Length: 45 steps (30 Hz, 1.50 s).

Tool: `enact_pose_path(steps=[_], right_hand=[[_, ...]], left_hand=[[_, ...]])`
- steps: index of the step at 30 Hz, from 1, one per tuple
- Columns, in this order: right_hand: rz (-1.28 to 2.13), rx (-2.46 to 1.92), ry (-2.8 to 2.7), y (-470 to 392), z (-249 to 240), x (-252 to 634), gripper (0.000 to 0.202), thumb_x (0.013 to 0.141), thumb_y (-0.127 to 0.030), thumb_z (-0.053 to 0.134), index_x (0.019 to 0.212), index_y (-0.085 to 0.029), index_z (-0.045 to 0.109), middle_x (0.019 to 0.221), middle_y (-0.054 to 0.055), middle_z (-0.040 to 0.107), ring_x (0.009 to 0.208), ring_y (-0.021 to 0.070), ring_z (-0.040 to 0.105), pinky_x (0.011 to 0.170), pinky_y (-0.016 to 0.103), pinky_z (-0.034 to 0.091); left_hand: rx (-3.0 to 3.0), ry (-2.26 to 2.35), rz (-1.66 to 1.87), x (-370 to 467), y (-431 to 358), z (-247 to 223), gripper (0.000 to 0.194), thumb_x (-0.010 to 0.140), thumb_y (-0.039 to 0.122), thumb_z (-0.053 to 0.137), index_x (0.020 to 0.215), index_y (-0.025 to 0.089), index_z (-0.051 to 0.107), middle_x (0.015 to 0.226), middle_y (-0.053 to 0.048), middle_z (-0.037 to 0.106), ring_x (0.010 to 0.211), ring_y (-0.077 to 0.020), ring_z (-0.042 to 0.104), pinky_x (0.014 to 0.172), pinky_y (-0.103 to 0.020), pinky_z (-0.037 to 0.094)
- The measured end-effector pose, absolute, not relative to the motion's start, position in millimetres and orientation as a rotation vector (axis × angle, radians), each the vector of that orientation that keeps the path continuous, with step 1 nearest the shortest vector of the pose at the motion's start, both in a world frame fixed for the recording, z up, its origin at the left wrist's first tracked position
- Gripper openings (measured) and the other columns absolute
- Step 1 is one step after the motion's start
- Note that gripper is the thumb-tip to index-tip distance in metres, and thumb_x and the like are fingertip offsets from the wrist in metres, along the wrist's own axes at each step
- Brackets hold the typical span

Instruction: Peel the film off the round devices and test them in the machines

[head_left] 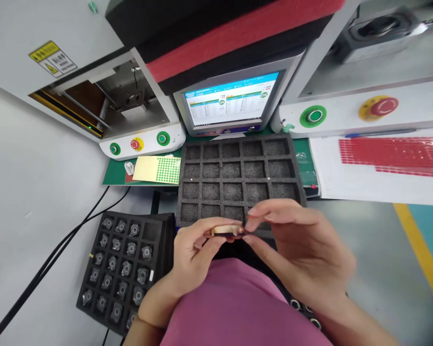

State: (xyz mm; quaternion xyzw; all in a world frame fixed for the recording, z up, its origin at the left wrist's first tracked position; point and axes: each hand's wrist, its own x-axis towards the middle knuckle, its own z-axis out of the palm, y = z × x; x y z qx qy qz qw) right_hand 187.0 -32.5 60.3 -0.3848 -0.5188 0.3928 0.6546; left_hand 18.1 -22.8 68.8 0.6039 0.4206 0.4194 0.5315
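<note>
In front of my body, my left hand (197, 250) is closed on a small flat part (225, 230), pinched between thumb and fingers. Its upper edge looks cream or gold and its underside dark; the exact kind is hard to make out. My right hand (299, 250) has its thumb and index fingertips at the right end of this part, seeming to grip it, while another finger is raised above. Just beyond both hands lies a black foam tray (234, 168) with square pockets, its near edge partly hidden by them.
A second foam tray (117, 269) at the lower left holds several dark parts. Behind the trays stands a monitor (234, 103) between two machines with green and red buttons. Green dot stickers (168, 170) lie left, red sticker sheets (393, 154) right. Black cables (65, 238) hang at left.
</note>
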Motion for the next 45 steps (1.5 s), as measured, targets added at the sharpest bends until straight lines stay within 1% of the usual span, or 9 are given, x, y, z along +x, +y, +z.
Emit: enact_pose_path(steps=[4, 11, 14, 18, 27, 33, 37, 42, 45], right_hand=[[0.845, -0.885, -1.209, -36.4, 61.0, 186.9, 0.048, 0.080, 0.007, 0.066, 0.113, -0.028, 0.061, 0.098, 0.003, 0.067, 0.090, 0.0168, 0.067, 0.080, 0.032, 0.063], [0.765, -0.885, -1.220, -41.6, 58.4, 183.1, 0.054, 0.074, 0.014, 0.065, 0.114, -0.023, 0.061, 0.105, 0.004, 0.063, 0.084, 0.0135, 0.068, 0.075, 0.027, 0.064], [0.743, -0.883, -1.237, -39.5, 58.7, 184.1, 0.056, 0.074, 0.014, 0.066, 0.115, -0.023, 0.060, 0.104, 0.004, 0.063, 0.089, 0.0155, 0.068, 0.078, 0.030, 0.064], [0.821, -0.846, -1.298, -32.3, 61.7, 190.7, 0.053, 0.076, 0.012, 0.065, 0.115, -0.024, 0.060, 0.099, 0.004, 0.063, 0.090, 0.0176, 0.067, 0.074, 0.032, 0.062], [0.985, -0.740, -1.250, -23.8, 61.2, 194.7, 0.051, 0.077, 0.012, 0.063, 0.114, -0.023, 0.060, 0.111, 0.006, 0.063, 0.074, 0.0126, 0.065, 0.061, 0.029, 0.056], [0.916, -0.735, -1.237, -25.0, 58.6, 191.9, 0.054, 0.075, 0.013, 0.066, 0.114, -0.023, 0.061, 0.097, 0.003, 0.066, 0.087, 0.0159, 0.069, 0.079, 0.030, 0.062], [0.884, -0.794, -1.216, -28.1, 60.2, 190.2, 0.053, 0.073, 0.013, 0.068, 0.111, -0.023, 0.063, 0.103, 0.005, 0.065, 0.090, 0.0169, 0.070, 0.076, 0.029, 0.064], [0.926, -0.816, -1.206, -27.5, 63.1, 190.4, 0.054, 0.075, 0.012, 0.068, 0.114, -0.024, 0.063, 0.109, 0.004, 0.062, 0.079, 0.0119, 0.069, 0.074, 0.027, 0.063], [1.074, -0.809, -1.236, -23.5, 64.4, 198.4, 0.051, 0.076, 0.009, 0.068, 0.114, -0.025, 0.062, 0.111, 0.003, 0.060, 0.072, 0.0092, 0.068, 0.070, 0.026, 0.062]], left_hand=[[1.598, 1.005, 0.992, 11.3, -24.1, 67.1, 0.031, 0.096, 0.015, 0.059, 0.120, 0.030, 0.071, 0.110, 0.000, 0.078, 0.097, -0.0141, 0.075, 0.086, -0.022, 0.060], [1.675, 0.949, 1.017, 7.6, -24.5, 66.6, 0.039, 0.093, 0.008, 0.060, 0.125, 0.029, 0.068, 0.117, 0.000, 0.076, 0.103, -0.0134, 0.073, 0.090, -0.021, 0.057], [1.677, 0.938, 1.008, 7.2, -23.3, 68.6, 0.041, 0.093, 0.007, 0.060, 0.126, 0.030, 0.067, 0.117, 0.001, 0.076, 0.104, -0.0122, 0.072, 0.092, -0.019, 0.056], [1.679, 0.909, 0.981, 6.6, -20.7, 70.5, 0.039, 0.094, 0.009, 0.060, 0.126, 0.030, 0.067, 0.113, 0.001, 0.077, 0.101, -0.0115, 0.073, 0.089, -0.018, 0.056], [1.654, 0.888, 0.961, 7.1, -19.1, 68.4, 0.039, 0.094, 0.009, 0.060, 0.126, 0.031, 0.067, 0.112, 0.001, 0.077, 0.099, -0.0118, 0.074, 0.088, -0.019, 0.057], [1.657, 0.881, 0.963, 6.3, -17.7, 66.9, 0.038, 0.094, 0.011, 0.059, 0.126, 0.031, 0.067, 0.113, 0.000, 0.077, 0.100, -0.0122, 0.074, 0.088, -0.019, 0.057], [1.647, 0.902, 0.964, 4.5, -18.9, 64.8, 0.036, 0.094, 0.012, 0.060, 0.125, 0.029, 0.068, 0.112, -0.001, 0.078, 0.099, -0.0133, 0.074, 0.088, -0.021, 0.058], [1.626, 0.937, 0.948, 2.3, -20.2, 63.6, 0.033, 0.094, 0.014, 0.061, 0.122, 0.028, 0.070, 0.110, -0.002, 0.078, 0.095, -0.0143, 0.075, 0.087, -0.022, 0.059], [1.568, 0.918, 0.906, 1.6, -18.7, 62.9, 0.027, 0.095, 0.018, 0.062, 0.118, 0.026, 0.072, 0.106, -0.003, 0.079, 0.090, -0.0156, 0.076, 0.083, -0.024, 0.060]])
